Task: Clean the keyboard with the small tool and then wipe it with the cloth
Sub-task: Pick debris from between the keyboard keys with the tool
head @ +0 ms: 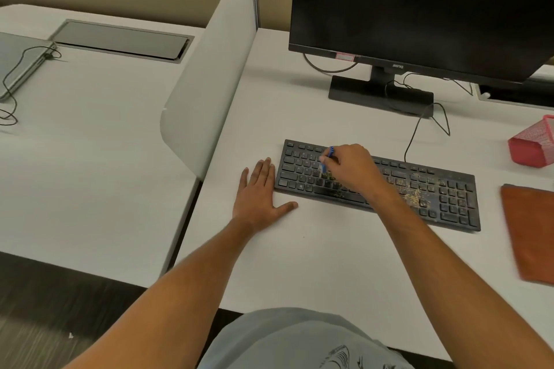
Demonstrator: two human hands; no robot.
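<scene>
Head view, left to right. Left hand (pixel 260 192) flat on desk (pixel 314 255), fingers straight, at 9 o'clock of keyboard (pixel 449 198). Right hand (pixel 349 166) pinches small blue brush (pixel 327 159) over left-hand keys. Risk: hard strokes could fling crumbs (pixel 410 193) onto desk or deeper between keys. Bristle contact hard to make out. Cloth (pixel 529 228) at 3 o'clock, cut off by frame.

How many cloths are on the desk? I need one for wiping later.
1: an orange-brown cloth lies flat on the desk, right of the keyboard, partly cut off by the frame edge. Others may lie out of view.
</scene>
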